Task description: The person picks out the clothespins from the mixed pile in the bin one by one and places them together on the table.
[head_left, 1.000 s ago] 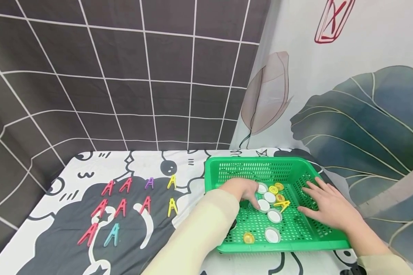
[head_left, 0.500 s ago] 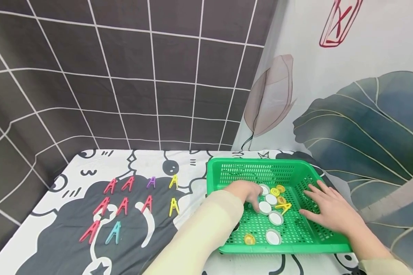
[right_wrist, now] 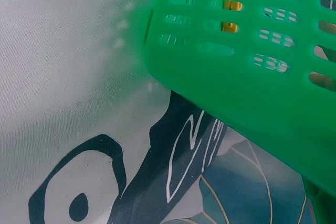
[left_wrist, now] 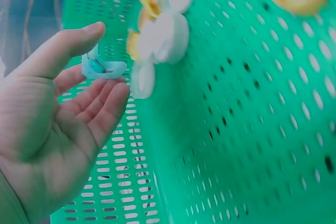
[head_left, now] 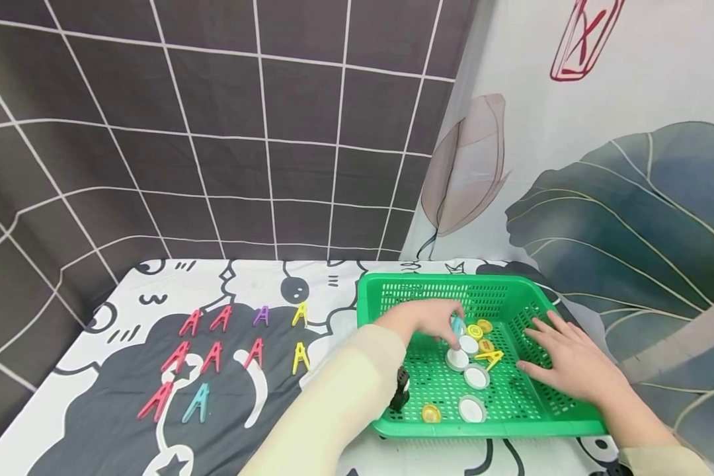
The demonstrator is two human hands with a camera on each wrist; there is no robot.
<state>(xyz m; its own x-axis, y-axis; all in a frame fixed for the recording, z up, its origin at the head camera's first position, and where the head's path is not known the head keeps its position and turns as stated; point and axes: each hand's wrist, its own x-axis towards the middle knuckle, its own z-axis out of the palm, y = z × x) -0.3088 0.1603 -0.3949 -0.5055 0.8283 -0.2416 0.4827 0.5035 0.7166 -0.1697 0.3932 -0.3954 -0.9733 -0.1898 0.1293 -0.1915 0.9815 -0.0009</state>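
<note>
My left hand (head_left: 433, 318) is inside the green basket (head_left: 488, 430), pinching a light blue clothespin (left_wrist: 97, 67) between thumb and fingers. White round caps (head_left: 476, 377) and yellow caps (head_left: 475, 332) lie on the basket floor near those fingertips, with a yellow clothespin (head_left: 491, 357) beside them. My right hand (head_left: 571, 360) rests with spread fingers over the basket's right wall, holding nothing. In the right wrist view only the outside of the basket wall shows, and that hand is out of frame.
Left of the basket, several red clothespins (head_left: 211, 357), a purple one (head_left: 261, 315), yellow ones (head_left: 300, 357) and a light blue one (head_left: 196, 402) lie in rows on the patterned cloth (head_left: 113, 410). A yellow cap (head_left: 431, 414) lies near the basket's front wall.
My left hand has closed on a light blue clothespin among the caps and risen slightly with it. My right hand stays at the basket's right wall.
</note>
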